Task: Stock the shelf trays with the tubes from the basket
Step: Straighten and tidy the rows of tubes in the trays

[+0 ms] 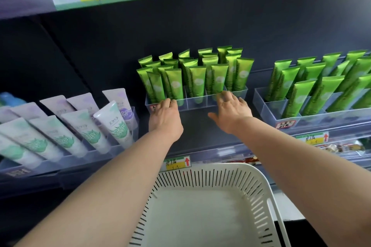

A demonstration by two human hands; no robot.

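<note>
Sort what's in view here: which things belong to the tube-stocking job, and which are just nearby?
Part of the job:
- white basket, no tubes visible inside
- middle clear tray of green tubes
- left hand and right hand, both at that tray's front edge

Just nearby:
- white and lilac tubes
- right-hand tray
- price tag

Both hands at clear tray w/ green tubes.
</note>
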